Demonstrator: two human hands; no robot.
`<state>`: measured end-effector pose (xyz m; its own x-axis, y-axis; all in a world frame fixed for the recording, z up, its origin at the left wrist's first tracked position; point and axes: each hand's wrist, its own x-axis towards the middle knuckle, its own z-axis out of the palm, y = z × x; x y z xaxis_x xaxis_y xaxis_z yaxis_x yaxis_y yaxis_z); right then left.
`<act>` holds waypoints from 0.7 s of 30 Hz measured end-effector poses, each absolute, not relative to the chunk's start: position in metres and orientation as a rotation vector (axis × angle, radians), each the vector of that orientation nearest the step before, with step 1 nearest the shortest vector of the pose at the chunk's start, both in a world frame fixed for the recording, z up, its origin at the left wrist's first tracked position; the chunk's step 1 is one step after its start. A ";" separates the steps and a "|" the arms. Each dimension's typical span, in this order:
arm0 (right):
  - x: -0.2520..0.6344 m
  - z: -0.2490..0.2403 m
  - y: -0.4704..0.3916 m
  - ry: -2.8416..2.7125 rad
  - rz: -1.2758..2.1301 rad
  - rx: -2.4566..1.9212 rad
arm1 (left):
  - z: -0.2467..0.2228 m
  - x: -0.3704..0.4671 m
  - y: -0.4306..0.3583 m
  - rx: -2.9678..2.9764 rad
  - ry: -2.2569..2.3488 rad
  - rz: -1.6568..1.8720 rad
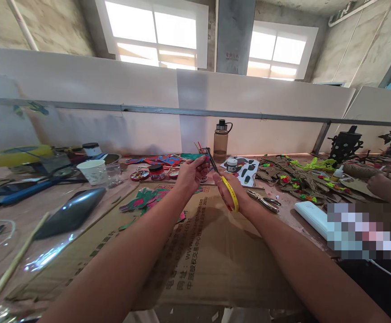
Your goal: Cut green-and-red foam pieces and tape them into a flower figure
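My right hand (233, 187) grips a pair of scissors (231, 197) by the yellow handles, dark blades pointing up and away. Pinched in my left hand (193, 174) are thin red and yellow strips (199, 146) whose tips stick up above the fingers. The blades lie right beside my left fingertips; whether they touch the strips I cannot tell. Below both hands a printed cardboard sheet (215, 251) covers the table. Green and pink painted cut pieces (144, 199) lie on it, left of my left forearm.
A water bottle (220, 143) stands behind my hands, beside a small white-lidded jar (231, 164). A red paint jar (156, 172) and a paper cup (92, 172) are leftward. Right are a metal hole punch (262, 200), cord pieces (289, 179), a white power bank (311, 217) and another person's hand (384, 185).
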<state>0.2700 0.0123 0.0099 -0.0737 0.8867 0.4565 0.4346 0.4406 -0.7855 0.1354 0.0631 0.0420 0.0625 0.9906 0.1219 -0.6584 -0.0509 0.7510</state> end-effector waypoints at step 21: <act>0.271 0.016 0.014 -1.826 0.413 -1.177 | 0.042 0.128 0.070 0.724 0.572 1.502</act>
